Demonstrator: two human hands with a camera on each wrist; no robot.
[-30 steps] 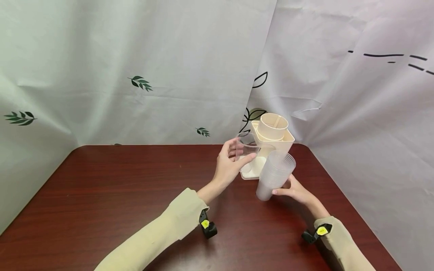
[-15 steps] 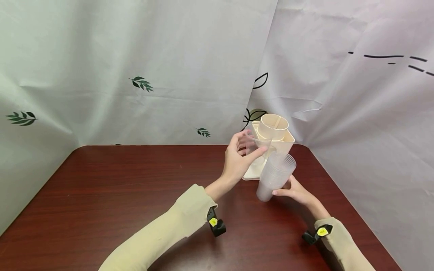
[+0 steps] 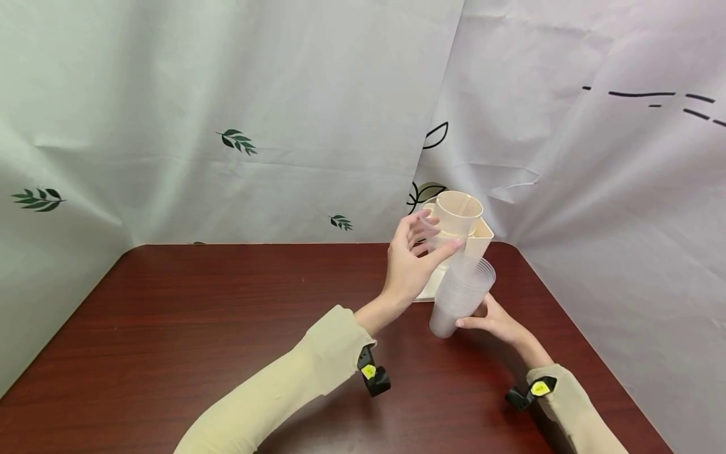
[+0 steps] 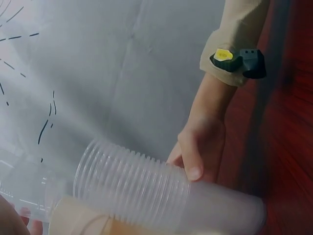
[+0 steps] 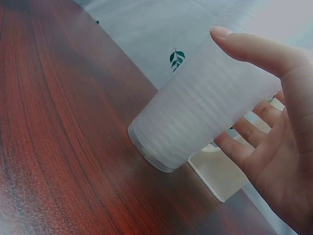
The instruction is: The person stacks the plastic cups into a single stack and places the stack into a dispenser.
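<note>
My left hand (image 3: 409,263) holds a single clear plastic cup (image 3: 445,244) upright, thumb on the near side and fingers on the far side. This cup overlaps the cream-coloured stand (image 3: 483,234), which has a round open tube on top. In my right hand (image 3: 498,320) is a tilted stack of nested clear plastic cups (image 3: 458,295), its rims leaning up and to the right. The right wrist view shows the thumb along one side of the stack (image 5: 195,105), with the fingers beneath. The single cup (image 4: 22,188) appears at the left edge of the left wrist view.
The stand's white base (image 3: 426,291) lies on the dark red wooden table (image 3: 227,315), partly hidden behind the stack. Behind and to the right hangs a pale curtain (image 3: 317,113) with leaf prints. Each wrist wears a black strap-on camera (image 3: 374,373).
My left hand has moved right and slightly up with the single cup, bringing it in front of the stand's tube. My right hand and the stack have barely moved.
</note>
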